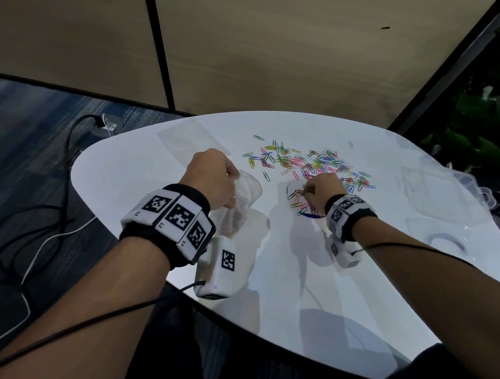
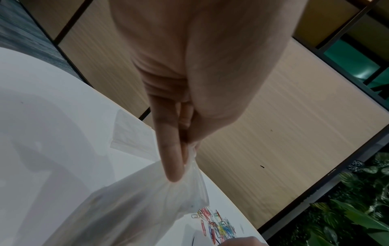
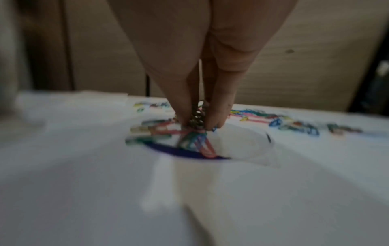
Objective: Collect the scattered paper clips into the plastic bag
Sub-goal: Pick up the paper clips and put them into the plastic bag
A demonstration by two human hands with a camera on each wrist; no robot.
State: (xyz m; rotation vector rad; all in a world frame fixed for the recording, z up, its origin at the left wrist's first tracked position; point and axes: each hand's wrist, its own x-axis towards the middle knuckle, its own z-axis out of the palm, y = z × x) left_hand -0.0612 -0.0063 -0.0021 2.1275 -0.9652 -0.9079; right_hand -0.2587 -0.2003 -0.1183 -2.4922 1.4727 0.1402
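Many coloured paper clips (image 1: 308, 162) lie scattered across the far middle of the white table (image 1: 181, 140). My left hand (image 1: 216, 179) pinches the rim of a clear plastic bag (image 1: 245, 201), which hangs open just above the table, left of the clips. In the left wrist view the fingers (image 2: 172, 159) clamp the bag (image 2: 134, 208) at its mouth. My right hand (image 1: 322, 190) reaches down at the near edge of the pile. In the right wrist view its fingertips (image 3: 212, 119) pinch a bunch of clips (image 3: 196, 131).
A second flat clear bag (image 1: 190, 140) lies at the table's far left. Clear plastic box lids (image 1: 436, 189) sit at the right edge. A blue ring mark (image 3: 189, 153) shows on the table under the right hand. Cables run over the floor (image 1: 39, 202) on the left.
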